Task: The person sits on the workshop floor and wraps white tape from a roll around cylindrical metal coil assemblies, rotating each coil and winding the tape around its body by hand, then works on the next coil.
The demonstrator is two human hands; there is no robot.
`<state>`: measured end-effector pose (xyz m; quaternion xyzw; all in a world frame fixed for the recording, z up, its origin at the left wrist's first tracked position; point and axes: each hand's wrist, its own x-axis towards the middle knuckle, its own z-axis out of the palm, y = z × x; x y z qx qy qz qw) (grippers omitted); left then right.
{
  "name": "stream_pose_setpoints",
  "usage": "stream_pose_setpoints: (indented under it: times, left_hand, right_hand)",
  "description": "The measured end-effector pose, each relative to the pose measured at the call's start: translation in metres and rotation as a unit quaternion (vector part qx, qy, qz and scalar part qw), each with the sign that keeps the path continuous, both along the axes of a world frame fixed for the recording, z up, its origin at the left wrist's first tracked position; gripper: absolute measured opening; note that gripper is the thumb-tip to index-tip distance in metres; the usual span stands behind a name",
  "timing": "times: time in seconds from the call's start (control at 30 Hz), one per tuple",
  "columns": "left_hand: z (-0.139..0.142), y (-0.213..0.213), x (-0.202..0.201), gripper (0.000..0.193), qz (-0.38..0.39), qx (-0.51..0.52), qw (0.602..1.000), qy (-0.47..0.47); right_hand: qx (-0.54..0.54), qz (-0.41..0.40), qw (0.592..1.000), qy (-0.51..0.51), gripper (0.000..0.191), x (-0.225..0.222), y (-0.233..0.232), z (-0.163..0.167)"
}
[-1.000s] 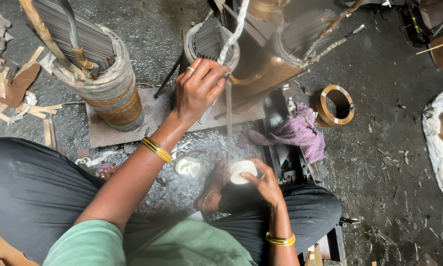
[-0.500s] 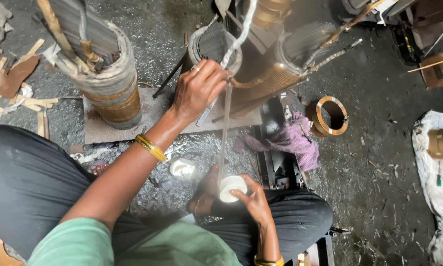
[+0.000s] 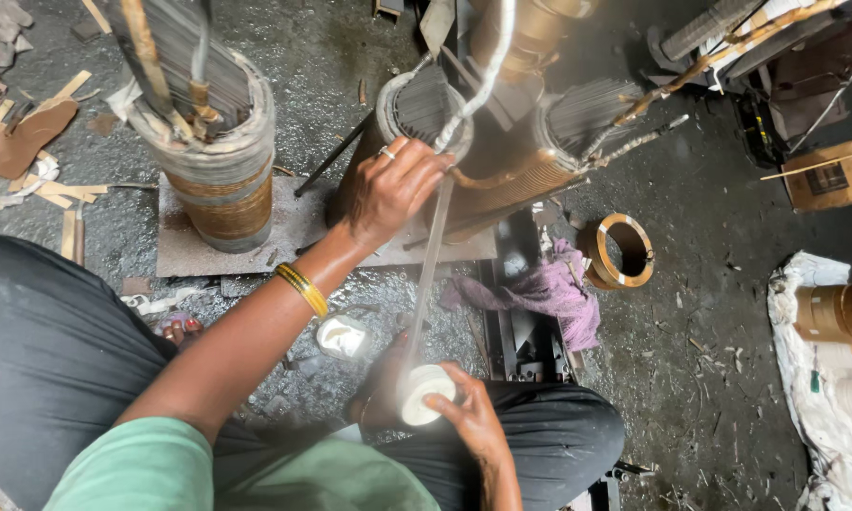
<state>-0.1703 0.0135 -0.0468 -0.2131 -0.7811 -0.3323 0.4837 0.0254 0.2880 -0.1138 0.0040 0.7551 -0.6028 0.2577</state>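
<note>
My left hand grips a white-wrapped lead wire where it rises off the middle winding coil, pinching the tape there. My right hand holds a roll of white tape low near my lap. A strip of tape runs taut from the roll up to my left hand. A second small white tape roll lies on the floor beneath my left forearm.
A large banded coil stands at left on a metal plate. Another copper-wound coil leans at right. A purple rag, a brown tape ring, brown rolls on white sacking and cardboard scraps lie around.
My right hand with the tape roll has shifted slightly left and lower, keeping the strip taut. My left hand stays on the lead wire.
</note>
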Motion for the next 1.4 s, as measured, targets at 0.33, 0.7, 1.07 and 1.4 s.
stream_pose_setpoints:
  times: [0.33,0.7,1.07,1.4]
  left_hand:
    - [-0.016,0.009,0.001,0.031,0.016,0.1,0.995,-0.008]
    - [-0.016,0.021,0.015,0.031,-0.102,0.289,0.949,-0.08]
    - [0.02,-0.005,0.031,0.029,-0.196,0.307,0.901,-0.235]
    - [0.011,-0.061,0.101,0.049,-0.19,0.708,0.67,-0.12]
  right_hand:
    - [-0.095,0.075,0.992,0.032,0.054,0.012,-0.133,0.055]
    - [-0.461,0.023,0.887,0.013,0.043,-0.049,-0.296,0.138]
    - [-0.492,0.034,0.869,0.039,0.045,-0.101,-0.309,0.158]
    - [-0.502,0.026,0.861,0.082,0.049,-0.116,-0.295,0.181]
